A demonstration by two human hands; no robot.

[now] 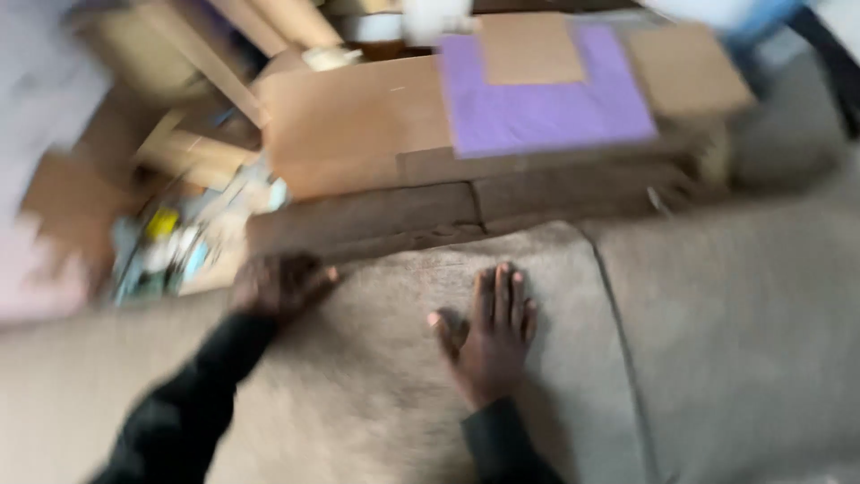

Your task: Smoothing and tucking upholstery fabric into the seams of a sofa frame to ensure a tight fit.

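Observation:
The picture is blurred by motion. My left hand point(279, 285) rests at the far edge of a grey-brown sofa cushion point(376, 394), its fingers curled over that edge. My right hand point(488, 336) lies flat on the same cushion with the fingers spread, holding nothing. Both arms wear black sleeves. Beyond the cushion lies a flat brown cardboard sheet point(358, 125) with a purple sheet point(546, 103) and a smaller cardboard piece point(530, 49) on top.
A second sofa cushion point(743, 341) lies to the right, split from the first by a seam. At the left stands an open cardboard box point(179, 242) with small mixed items in it. More cardboard pieces point(685, 67) lie at the back.

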